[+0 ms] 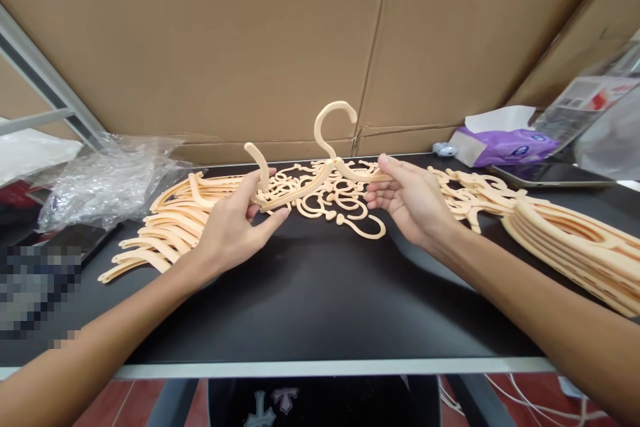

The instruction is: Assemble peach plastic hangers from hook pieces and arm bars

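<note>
Between my two hands a cream plastic clothes hanger (pixel 315 183) is held up above the black table, its hook pointing upward. My left hand (pixel 231 230) is closed round the hanger's left end, where a short curved piece (pixel 257 159) sticks up by the fingers; whether it is joined there I cannot tell. With thumb and fingers, my right hand (pixel 417 199) grips the hanger's right arm and covers its tip. Behind and below the hanger lies a pile of loose cream hooks (pixel 376 235). Left of my left hand, curved hanger arms (pixel 163 240) lie in an overlapping row.
Stacked cream hanger pieces (pixel 560 240) stand at the right, beside a looser heap (pixel 483 190). Farther back are a purple tissue pack (pixel 515 145) and a dark tablet (pixel 555 177). Crumpled clear plastic (pixel 100 180) lies at left. A cardboard wall (pixel 240 47) rises behind the table.
</note>
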### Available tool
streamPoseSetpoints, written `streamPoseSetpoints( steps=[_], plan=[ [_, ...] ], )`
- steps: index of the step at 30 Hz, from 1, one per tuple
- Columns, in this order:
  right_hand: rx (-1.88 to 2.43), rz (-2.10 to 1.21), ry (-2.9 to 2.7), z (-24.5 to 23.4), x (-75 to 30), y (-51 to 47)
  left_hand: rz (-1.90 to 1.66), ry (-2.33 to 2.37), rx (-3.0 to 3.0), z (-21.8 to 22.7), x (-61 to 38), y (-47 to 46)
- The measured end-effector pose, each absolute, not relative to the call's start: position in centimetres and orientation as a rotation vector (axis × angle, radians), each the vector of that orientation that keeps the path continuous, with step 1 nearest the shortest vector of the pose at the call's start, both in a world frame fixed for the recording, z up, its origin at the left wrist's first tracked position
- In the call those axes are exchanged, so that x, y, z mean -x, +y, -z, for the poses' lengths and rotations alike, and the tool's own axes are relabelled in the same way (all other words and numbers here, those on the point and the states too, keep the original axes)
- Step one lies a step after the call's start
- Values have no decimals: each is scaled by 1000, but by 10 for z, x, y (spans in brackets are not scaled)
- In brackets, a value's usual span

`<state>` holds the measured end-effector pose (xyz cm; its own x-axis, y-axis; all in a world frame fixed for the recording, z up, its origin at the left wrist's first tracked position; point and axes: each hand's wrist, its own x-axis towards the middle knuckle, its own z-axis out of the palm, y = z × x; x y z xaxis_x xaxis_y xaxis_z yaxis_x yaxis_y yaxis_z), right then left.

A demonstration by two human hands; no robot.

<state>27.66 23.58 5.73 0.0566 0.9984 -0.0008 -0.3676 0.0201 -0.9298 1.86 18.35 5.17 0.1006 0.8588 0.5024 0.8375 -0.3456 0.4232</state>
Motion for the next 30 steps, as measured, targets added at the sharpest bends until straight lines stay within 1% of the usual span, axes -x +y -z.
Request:
streamPoseSetpoints(
  steps=[3, 6, 10, 14, 16, 22, 30],
  plan=[
    [929, -1342, -933, -55, -275, 235, -953, 1970, -2553, -51, -17, 183],
    [925, -1350, -949, -54, -275, 235, -921, 2015, -2697, -50, -15, 182],
    [933, -1354, -943, -53, -275, 235, -966, 2063, -2696, -50, -13, 183],
    [937, -1368, -929, -53, -276, 236, -1055, 2081, -2557, -52, -11, 186],
    [935, -1374, -917, -54, -276, 237, -1106, 2006, -2434, -54, -11, 188],
    [952, -1384, -905, -53, -277, 239, -1229, 1552, -1982, -64, -13, 191],
    [989, -1374, -976, -51, -277, 241, -1330, 1297, -1568, -68, -12, 195]
  ],
)
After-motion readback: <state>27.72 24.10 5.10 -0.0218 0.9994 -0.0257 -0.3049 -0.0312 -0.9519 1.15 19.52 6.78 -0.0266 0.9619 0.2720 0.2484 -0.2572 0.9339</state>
